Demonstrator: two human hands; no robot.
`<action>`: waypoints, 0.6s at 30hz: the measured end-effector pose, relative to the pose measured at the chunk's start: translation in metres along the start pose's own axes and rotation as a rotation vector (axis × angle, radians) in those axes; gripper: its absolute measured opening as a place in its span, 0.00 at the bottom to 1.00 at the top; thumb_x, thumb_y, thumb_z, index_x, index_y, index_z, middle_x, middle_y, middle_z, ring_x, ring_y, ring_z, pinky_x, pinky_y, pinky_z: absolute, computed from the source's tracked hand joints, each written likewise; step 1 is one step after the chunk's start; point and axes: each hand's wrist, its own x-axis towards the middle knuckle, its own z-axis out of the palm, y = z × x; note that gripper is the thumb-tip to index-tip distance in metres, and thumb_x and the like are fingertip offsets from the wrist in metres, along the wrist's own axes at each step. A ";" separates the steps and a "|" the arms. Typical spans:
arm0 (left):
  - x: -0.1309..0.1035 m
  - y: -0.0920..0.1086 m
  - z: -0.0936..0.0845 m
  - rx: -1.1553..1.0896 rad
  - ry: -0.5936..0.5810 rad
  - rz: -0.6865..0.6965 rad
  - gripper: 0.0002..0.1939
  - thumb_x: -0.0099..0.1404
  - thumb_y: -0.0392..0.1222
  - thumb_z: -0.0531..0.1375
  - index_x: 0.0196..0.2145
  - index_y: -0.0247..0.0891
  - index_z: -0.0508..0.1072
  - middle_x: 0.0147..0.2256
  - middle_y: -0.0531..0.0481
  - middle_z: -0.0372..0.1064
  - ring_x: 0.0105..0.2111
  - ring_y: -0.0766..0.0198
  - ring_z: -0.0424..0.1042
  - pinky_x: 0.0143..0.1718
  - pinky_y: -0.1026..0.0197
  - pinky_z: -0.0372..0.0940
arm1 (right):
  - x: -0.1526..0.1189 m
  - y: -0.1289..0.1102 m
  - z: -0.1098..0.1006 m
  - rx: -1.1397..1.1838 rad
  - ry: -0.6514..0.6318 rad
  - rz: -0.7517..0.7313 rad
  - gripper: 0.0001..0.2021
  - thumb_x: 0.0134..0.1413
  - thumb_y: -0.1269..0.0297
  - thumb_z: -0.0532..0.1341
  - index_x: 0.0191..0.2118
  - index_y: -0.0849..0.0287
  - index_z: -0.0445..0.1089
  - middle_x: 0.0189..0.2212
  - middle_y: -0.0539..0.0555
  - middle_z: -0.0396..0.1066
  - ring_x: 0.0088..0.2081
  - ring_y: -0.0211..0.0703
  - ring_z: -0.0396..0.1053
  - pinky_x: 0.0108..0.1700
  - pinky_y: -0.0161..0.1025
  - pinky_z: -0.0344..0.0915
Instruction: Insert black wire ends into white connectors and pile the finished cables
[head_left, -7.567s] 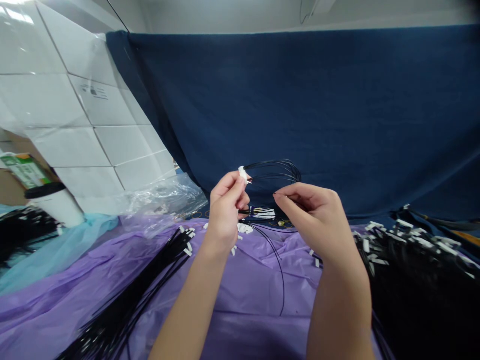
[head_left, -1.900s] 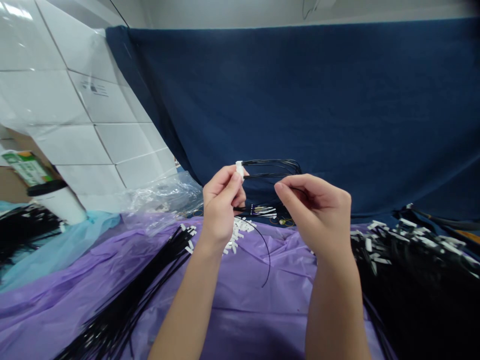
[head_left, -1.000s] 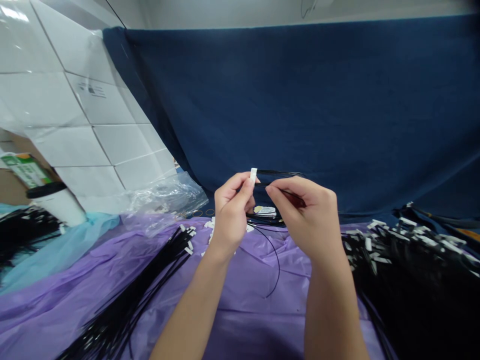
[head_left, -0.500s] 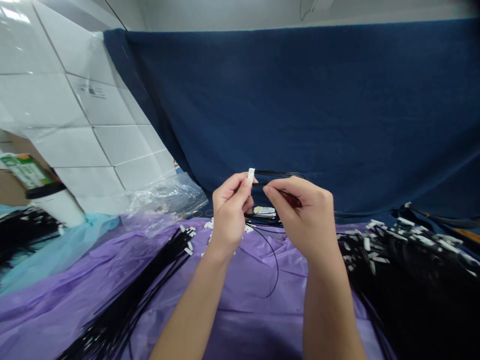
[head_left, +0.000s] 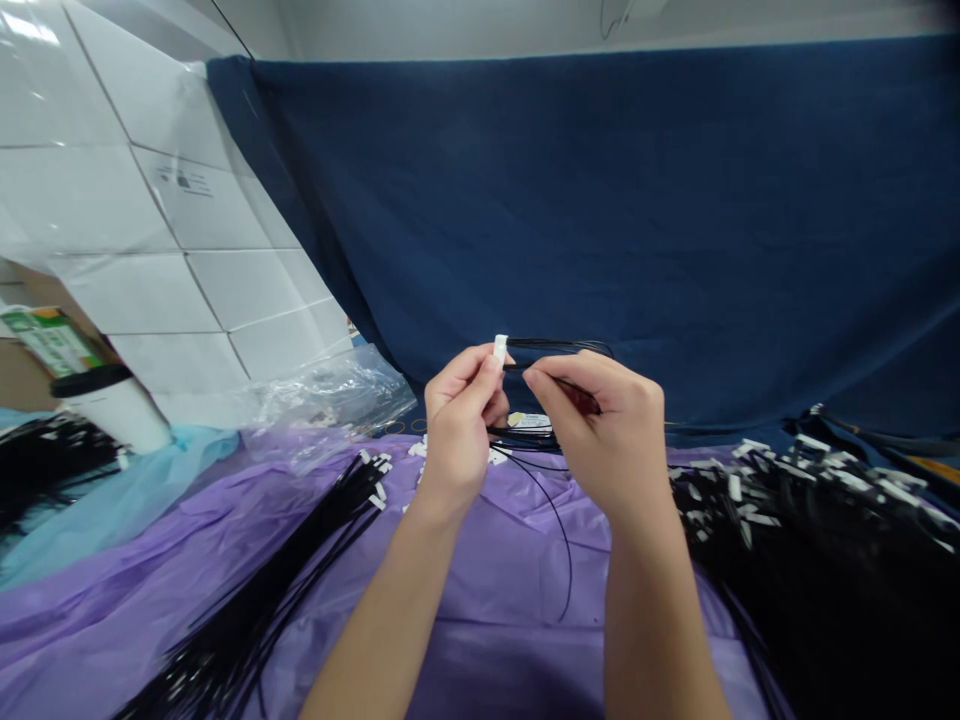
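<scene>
Between finger and thumb, my left hand [head_left: 463,420] pinches a small white plastic connector [head_left: 500,349], held upright. Thin black wires [head_left: 559,345] run from the connector to the right and loop behind my right hand [head_left: 611,420]. That hand is closed, its thumb and forefinger pinching black wire close to the connector; its other fingers curl around more wire. One loose black wire [head_left: 568,560] hangs down in a curve between my forearms. Small white pieces [head_left: 499,455] lie on the purple cloth [head_left: 517,580] behind my hands.
At left lies a bundle of black wires [head_left: 277,580] with white ends. A large heap of similar wires [head_left: 825,560] covers the right side. A white cup [head_left: 120,415] with a black lid stands at far left, before wrapped white boxes [head_left: 172,290]. Behind hangs a dark blue curtain [head_left: 600,200].
The hanging loose wire has swung to the right and its end reaches lower. Both hands keep nearly the same place and grip.
</scene>
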 end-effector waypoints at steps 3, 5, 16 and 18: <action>0.000 0.001 0.000 0.001 0.003 0.000 0.07 0.60 0.43 0.62 0.29 0.36 0.73 0.21 0.58 0.50 0.16 0.77 0.48 0.16 0.69 0.42 | -0.001 -0.001 0.000 0.005 0.007 0.004 0.08 0.58 0.69 0.61 0.29 0.59 0.74 0.22 0.47 0.66 0.24 0.32 0.59 0.27 0.34 0.55; 0.000 0.001 0.000 0.010 0.008 -0.006 0.07 0.60 0.44 0.62 0.29 0.37 0.73 0.22 0.57 0.51 0.16 0.76 0.48 0.16 0.69 0.42 | -0.001 -0.001 0.000 0.023 0.000 0.026 0.07 0.58 0.68 0.61 0.29 0.59 0.74 0.23 0.48 0.68 0.24 0.33 0.61 0.27 0.34 0.56; 0.012 0.007 -0.013 -0.007 0.333 0.089 0.09 0.58 0.43 0.62 0.28 0.38 0.66 0.23 0.57 0.53 0.16 0.75 0.50 0.15 0.69 0.39 | -0.006 -0.026 -0.018 0.024 0.069 0.119 0.05 0.57 0.67 0.61 0.37 0.57 0.75 0.27 0.49 0.69 0.28 0.36 0.65 0.31 0.34 0.62; 0.014 0.010 -0.017 -0.091 0.392 0.137 0.10 0.58 0.42 0.62 0.27 0.39 0.62 0.25 0.57 0.54 0.16 0.75 0.51 0.15 0.69 0.40 | -0.008 -0.028 -0.022 0.130 -0.257 0.179 0.10 0.61 0.64 0.57 0.32 0.57 0.73 0.22 0.47 0.66 0.24 0.34 0.62 0.25 0.32 0.57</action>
